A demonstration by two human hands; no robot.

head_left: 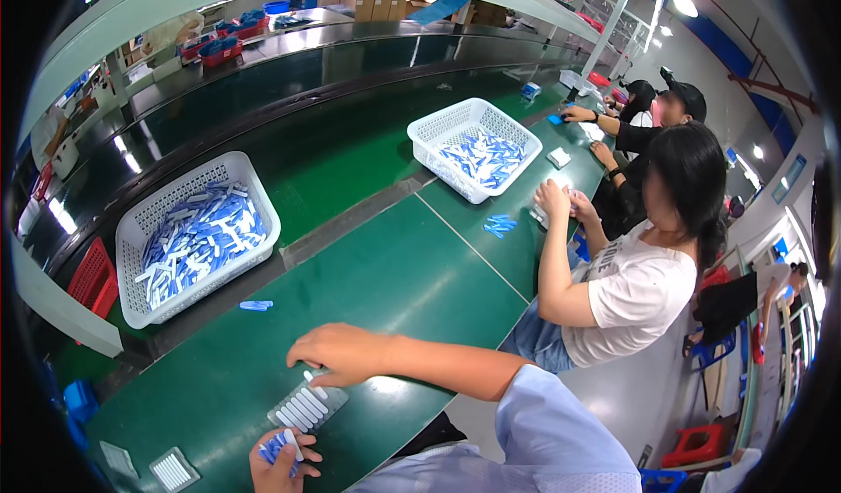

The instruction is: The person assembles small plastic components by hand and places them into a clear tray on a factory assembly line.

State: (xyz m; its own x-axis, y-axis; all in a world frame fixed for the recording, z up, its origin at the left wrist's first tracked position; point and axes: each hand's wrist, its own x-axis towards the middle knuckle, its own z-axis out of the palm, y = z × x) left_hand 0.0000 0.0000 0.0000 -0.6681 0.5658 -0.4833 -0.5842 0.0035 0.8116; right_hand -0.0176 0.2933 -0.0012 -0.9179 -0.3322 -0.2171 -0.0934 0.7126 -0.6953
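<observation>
Clear plastic is forming the shallow tray [339, 398] that is lying on the green desk [394, 305] between the person's two hands, and white sticks [300, 410] are sitting side by side in it. Taking that tray as the clock's centre, the left hand [282, 468] is resting at seven o'clock, its grip curling around a bunch of blue and white pieces [279, 446]. The right hand [346, 353] is reaching over from one o'clock; its grip is looking narrow, fingertips bending beside the endmost stick, but I cannot tell whether they are pinching it.

The left grip is carrying many slick-looking pieces at once, so one loosening finger could be letting some slide onto the desk. The right hand is partly covering the top end of the row, so a stick could be tilting there unnoticed, and a brushing knuckle could be nudging the light tray askew. At eleven o'clock a loose blue cluster [257, 305] is lying where a careless fingertip could be scattering it. Farther out that way, a white basket [127, 265] is holding a heap of similar pieces; a second basket [438, 162] is standing toward one o'clock. At eight o'clock another stick-filled tray [179, 454] is lying well apart.
</observation>
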